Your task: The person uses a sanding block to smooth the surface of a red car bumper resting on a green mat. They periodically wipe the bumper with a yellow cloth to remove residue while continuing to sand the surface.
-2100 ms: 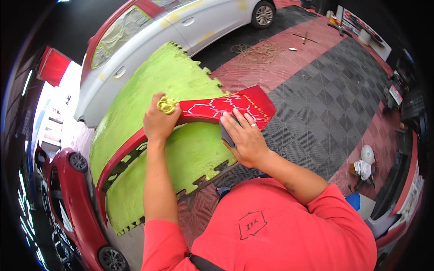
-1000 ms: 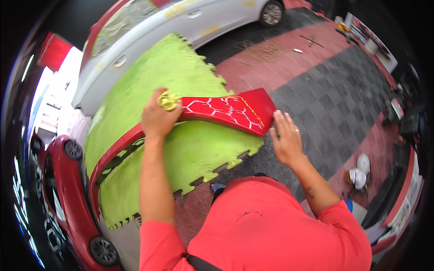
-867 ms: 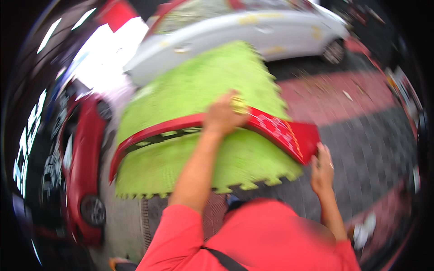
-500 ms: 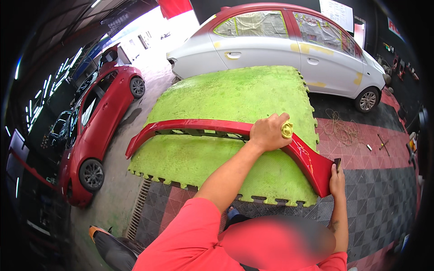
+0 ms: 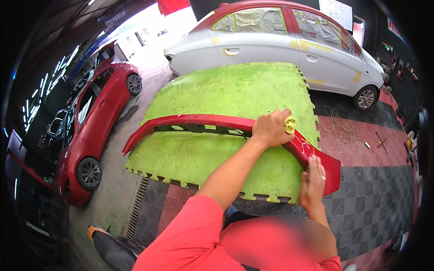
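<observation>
A long, curved red car body panel [image 5: 194, 119], perhaps a bumper piece, lies across a green mat-topped surface [image 5: 235, 90]. Over its right part is my left hand [image 5: 270, 128], closed round a crumpled yellow cloth [image 5: 290, 125] that pokes out beside the thumb. My right hand [image 5: 313, 183] rests against the inner edge of the panel's wide right end, its straight fingers pressed together and slightly blurred. A bit of a small dark piece [image 5: 308, 181] shows between thumb and fingers; most of it is hidden by the hand.
A white car [image 5: 257, 49] with covered windows and yellowish patches stands beyond the mat. At the left is a red car [image 5: 101, 108]. A coiled cord [image 5: 337, 124] and a thin cross-shaped tool [image 5: 382, 142] lie on the tiled floor [image 5: 370, 194] at the right.
My right hand has moved left from the panel's outer right end to its inner edge. My left hand stays on the panel with the cloth. The view has shifted slightly.
</observation>
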### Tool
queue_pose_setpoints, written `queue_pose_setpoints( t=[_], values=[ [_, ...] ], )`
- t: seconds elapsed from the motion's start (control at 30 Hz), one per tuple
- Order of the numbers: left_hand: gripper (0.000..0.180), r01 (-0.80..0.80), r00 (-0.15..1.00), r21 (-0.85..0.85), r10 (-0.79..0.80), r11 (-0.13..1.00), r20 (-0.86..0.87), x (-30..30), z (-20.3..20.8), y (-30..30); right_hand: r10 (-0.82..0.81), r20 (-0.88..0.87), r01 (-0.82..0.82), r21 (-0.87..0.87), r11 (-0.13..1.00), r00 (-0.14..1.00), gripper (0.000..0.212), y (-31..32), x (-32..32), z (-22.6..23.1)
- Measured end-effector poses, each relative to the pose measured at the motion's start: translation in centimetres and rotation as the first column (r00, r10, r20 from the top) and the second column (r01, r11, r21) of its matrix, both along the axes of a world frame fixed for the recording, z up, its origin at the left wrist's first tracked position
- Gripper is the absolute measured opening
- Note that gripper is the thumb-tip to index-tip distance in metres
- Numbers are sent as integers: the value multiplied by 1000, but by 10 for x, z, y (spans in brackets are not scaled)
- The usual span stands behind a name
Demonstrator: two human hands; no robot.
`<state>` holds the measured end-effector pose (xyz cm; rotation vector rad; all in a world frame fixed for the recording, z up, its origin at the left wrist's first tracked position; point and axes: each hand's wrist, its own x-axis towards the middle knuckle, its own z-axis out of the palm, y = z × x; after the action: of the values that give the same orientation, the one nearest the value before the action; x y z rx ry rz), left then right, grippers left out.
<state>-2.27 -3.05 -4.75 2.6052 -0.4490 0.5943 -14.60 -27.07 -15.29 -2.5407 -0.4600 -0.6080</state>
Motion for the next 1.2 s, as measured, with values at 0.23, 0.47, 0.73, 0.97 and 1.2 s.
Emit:
queue_pose_setpoints(
  t=[0.23, 0.47, 0.73, 0.97, 1.2],
  values=[
    [57, -4, 1000, 5, 4, 1000, -26, -3, 5, 8, 25, -107, -25, 4, 1000, 994, 56, 7, -3, 22],
    [41, 18, 999, -18, -19, 1000, -38, 2, -2, 1, -149, -298, 314, 646, 696, 943, 57, -106, -73, -44],
    [28, 388, 921, 104, -380, 916, -86, -16, -41, -124, -151, -311, 317, 948, 21, 938, 37, -171, -92, -73],
    [37, 672, 727, 381, -665, 635, -175, -58, -117, -272, -169, -214, 225, 973, 52, 962, 42, -165, -101, -58],
    [31, 680, 733, 322, -625, 658, -269, -60, -81, -236, -115, -329, 297, 927, -230, 937, 36, -161, -115, -59]
  ],
)
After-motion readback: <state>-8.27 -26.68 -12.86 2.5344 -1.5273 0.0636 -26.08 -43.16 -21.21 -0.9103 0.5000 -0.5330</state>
